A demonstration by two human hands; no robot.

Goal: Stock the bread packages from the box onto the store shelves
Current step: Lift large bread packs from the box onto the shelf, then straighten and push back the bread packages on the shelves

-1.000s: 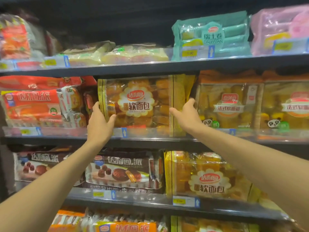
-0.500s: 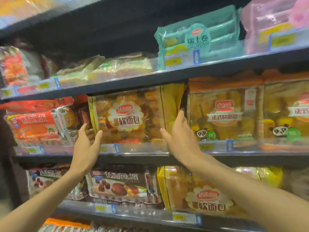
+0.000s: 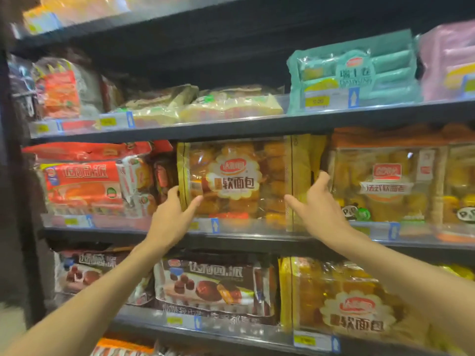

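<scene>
the yellow soft bread package [image 3: 236, 181] stands upright on the middle shelf [image 3: 257, 233], its front face to the camera, between the red pie packages [image 3: 84, 183] on its left and the orange-topped bread boxes [image 3: 385, 181] on its right. left hand [image 3: 171, 218]: grip wide open, thumb spread to the right with its tip touching the package's lower left front, fingers reaching up along the package's left edge; whether those fingers press the side cannot be told. right hand [image 3: 317, 209]: grip open, fingers straight and raised against the package's right side fold, thumb pointing left just before the lower right front; contact of the thumb is unclear. neither hand curls round the package. below, on the lower shelf [image 3: 231, 327], lie brown chocolate pie packages [image 3: 213, 286] and a second yellow bread package [image 3: 347, 304]. above, a green swiss roll package [image 3: 359, 75] stands on the upper shelf [image 3: 231, 127].
</scene>
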